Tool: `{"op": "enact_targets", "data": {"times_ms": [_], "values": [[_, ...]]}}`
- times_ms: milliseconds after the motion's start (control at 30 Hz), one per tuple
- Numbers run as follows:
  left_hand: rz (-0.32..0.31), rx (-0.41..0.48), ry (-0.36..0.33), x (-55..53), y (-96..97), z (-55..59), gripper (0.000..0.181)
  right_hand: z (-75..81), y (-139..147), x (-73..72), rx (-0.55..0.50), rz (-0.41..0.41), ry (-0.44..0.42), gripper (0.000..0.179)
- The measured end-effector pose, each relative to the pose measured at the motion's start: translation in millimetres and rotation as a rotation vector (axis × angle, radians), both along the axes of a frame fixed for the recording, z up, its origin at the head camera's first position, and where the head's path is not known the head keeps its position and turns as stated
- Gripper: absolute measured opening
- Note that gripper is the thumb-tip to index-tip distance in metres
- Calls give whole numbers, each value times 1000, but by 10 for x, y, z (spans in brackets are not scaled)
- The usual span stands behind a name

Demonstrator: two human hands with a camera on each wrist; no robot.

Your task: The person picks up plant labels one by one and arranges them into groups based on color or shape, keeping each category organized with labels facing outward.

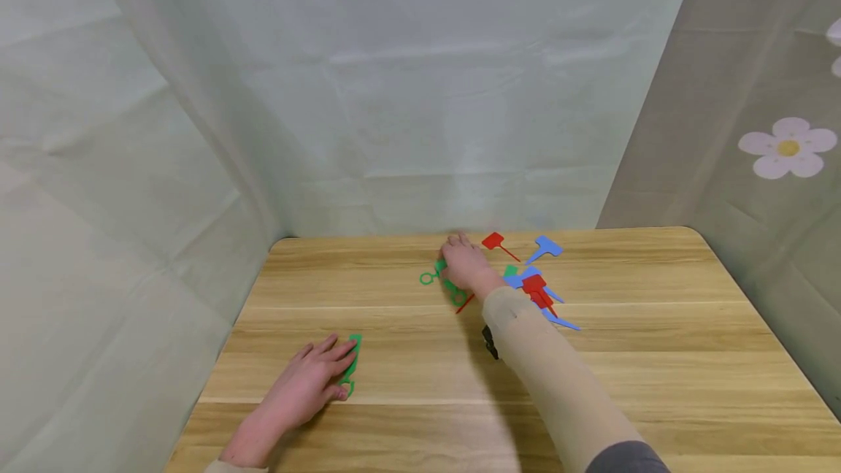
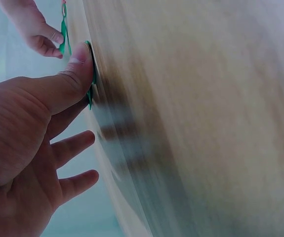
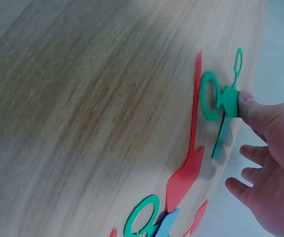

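My left hand (image 1: 309, 382) rests low over a green ring-ended plant label (image 1: 355, 345) on the wooden table. Its thumb touches the ring end, while the other fingers stay extended. Farther off, my right hand (image 1: 465, 265) pinches the plate of another green plant label (image 3: 230, 101) between thumb and index finger; that index finger is mostly hidden. Close beside it lies one more green label, its ring (image 1: 426, 278) pointing left. A red plant label (image 3: 182, 180) with a thin stem lies near the right hand, partly covered by the arm in the head view.
Right of my right forearm is a loose pile of blue labels (image 1: 565, 324) and red labels (image 1: 534, 284), with a green label (image 1: 510, 271) among them. Behind it lie a red label (image 1: 493, 241) and a T-shaped blue label (image 1: 547, 245). Curtains (image 1: 447, 93) border the table (image 1: 657, 356).
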State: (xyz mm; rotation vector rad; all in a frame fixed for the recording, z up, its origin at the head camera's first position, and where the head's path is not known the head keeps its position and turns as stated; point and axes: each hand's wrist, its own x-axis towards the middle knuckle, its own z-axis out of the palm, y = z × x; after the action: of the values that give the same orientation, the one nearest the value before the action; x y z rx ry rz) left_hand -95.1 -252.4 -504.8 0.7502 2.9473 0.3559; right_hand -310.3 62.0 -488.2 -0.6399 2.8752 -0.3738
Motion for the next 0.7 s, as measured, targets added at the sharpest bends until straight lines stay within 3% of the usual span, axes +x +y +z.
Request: {"op": "enact_targets", "data": {"times_ms": [167,467,700], "values": [[1,4,-2,1,2,6,73,28,14,-6,-96,-35,-39,17],[-6,1,3,1,1,2,71,146,60,-26,-160,2,-64,27],[3,1,-6,-6,-5,0,71,299,106,23,-282,-37,-124,32]]}}
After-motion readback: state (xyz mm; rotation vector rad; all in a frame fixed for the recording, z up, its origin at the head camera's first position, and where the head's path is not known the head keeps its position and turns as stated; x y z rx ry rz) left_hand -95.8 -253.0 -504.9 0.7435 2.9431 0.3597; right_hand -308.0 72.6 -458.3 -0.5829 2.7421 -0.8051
